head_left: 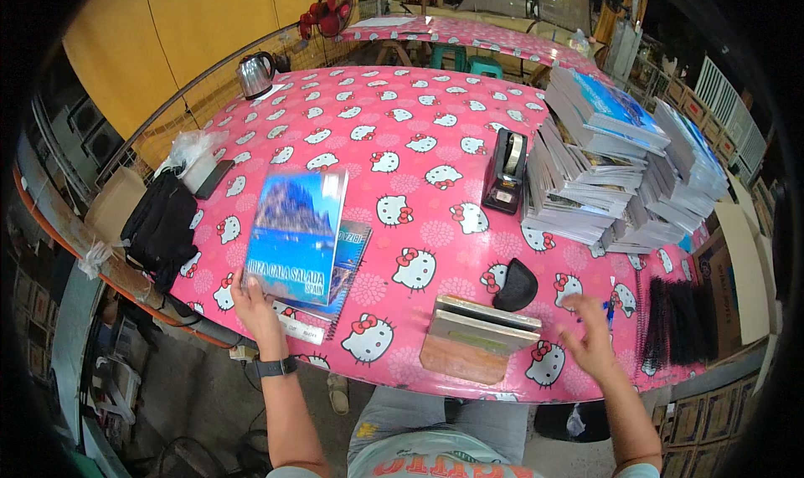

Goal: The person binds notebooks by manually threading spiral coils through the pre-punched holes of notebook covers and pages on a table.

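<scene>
Pink patterned cloth [402, 167] covers the table. Your left hand [261, 309] holds the blue-covered book [289, 242] by its lower-left corner, above a spiral-bound notebook [348, 270]; it's probably light, bendable and slick, best supported along an edge. Your right hand [593, 342] hangs empty, fingers loosely spread, beside the wooden stand [469, 357]

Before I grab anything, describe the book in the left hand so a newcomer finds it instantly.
On the pink cat-patterned table, go to its left side, where the left hand grips a blue-covered book. Its cover shows rocky heights above blue water. It partly covers a spiral-edged book; unlike that neighbour, it shows a plain right edge.
</scene>
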